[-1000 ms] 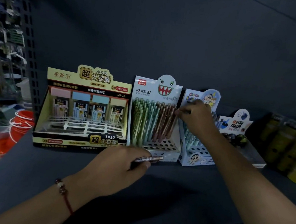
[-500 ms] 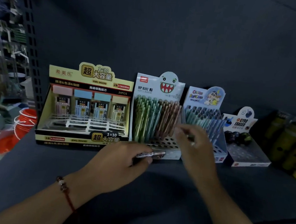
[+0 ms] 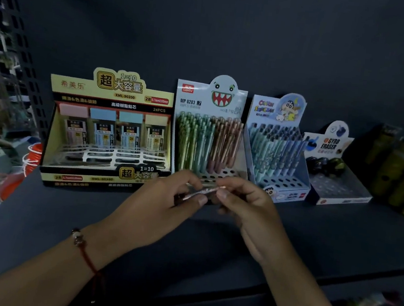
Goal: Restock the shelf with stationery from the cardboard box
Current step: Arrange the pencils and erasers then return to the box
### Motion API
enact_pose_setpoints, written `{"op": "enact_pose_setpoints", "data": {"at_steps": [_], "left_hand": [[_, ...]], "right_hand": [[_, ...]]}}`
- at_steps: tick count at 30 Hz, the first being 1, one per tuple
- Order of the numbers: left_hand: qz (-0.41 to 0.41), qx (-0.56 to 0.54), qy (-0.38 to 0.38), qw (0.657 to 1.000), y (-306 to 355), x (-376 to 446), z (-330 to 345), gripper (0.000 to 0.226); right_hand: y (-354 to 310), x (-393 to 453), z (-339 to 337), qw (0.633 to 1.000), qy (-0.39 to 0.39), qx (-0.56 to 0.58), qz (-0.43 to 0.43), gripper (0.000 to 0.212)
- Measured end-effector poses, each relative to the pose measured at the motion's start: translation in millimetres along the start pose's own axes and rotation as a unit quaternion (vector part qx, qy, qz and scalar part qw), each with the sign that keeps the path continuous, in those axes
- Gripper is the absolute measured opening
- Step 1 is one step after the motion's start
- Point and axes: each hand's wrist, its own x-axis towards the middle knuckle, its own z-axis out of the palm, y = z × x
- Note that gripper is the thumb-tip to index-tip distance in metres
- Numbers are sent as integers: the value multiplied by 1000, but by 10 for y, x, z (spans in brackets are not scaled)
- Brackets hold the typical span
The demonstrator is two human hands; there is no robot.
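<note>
Both hands — left hand [image 3: 165,206], right hand [image 3: 247,207] — are pinching one pencil [image 3: 200,193] before the monster-faced pencil box [image 3: 208,128] on the shelf [image 3: 337,232].

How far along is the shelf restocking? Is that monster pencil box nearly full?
Mostly full: the monster pencil box has pencils filling its back rows, but the front holes are bare. In hand: the left hand and right hand both pinch one pencil before it. Left: slotting it in and filling those holes.

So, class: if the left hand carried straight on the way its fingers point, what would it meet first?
Most likely the right hand, which already pinches the other end of the thin pinkish pencil the left hand holds; depth is unclear.
</note>
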Motion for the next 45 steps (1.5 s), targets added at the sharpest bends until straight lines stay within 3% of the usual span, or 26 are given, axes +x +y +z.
{"op": "enact_pose_setpoints", "data": {"at_steps": [4,8,12,16,20,23,28,37,45], "left_hand": [[10,30,-10,999,-1,-14,-8,17],[24,72,-26,997,16,-24,-5,17],[26,100,-31,994,28,-26,7,18],[79,155,5,985,-1,-33,31,25],[112,172,-34,978,-3,-35,66,41],[87,183,-78,976,-15,-46,87,52],[32,231,-129,964,-36,-46,93,56],[26,233,-130,964,-49,-47,89,51],[36,229,-119,965,-43,-43,76,51]], "right_hand": [[-9,14,-37,996,29,79,3,10],[-56,90,-144,969,70,237,12,8],[-194,160,-272,955,126,269,-1,9],[-440,243,-450,963,167,207,-36,4],[-635,373,-553,972,200,50,-117,9],[-714,498,-514,958,202,-91,-184,5],[-627,679,-382,926,174,-232,-240,13],[-511,804,-315,921,130,-297,-218,12],[-329,985,-280,904,143,-348,-204,10]]}}
